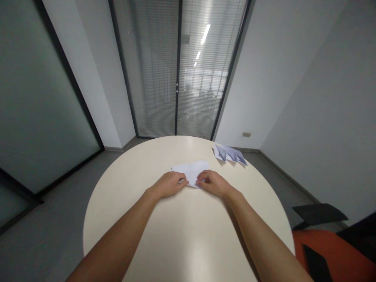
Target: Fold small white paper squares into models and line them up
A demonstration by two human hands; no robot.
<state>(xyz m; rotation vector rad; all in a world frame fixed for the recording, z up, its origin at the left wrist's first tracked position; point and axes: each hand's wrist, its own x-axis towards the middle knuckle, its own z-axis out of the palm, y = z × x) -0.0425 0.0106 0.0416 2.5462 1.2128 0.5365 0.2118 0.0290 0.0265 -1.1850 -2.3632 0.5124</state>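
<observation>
A white sheet of paper (pixel 192 170) lies on the round cream table (pixel 188 235), with its near edge between my two hands. My left hand (pixel 170 183) pinches the paper's near left part, thumb and fingers closed together. At the near right part, my right hand (pixel 214 182) has its fingers curled and its thumb against the paper's edge. Beyond my right hand, folded white and bluish paper pieces (pixel 230 154) stand near the table's far right edge.
An orange chair (pixel 331 250) with black armrests stands at the right, close to the table. Behind the table are a glass partition with blinds (pixel 158 78) and a grey-white wall (pixel 264 78). A frosted glass panel (pixel 38 98) is on the left.
</observation>
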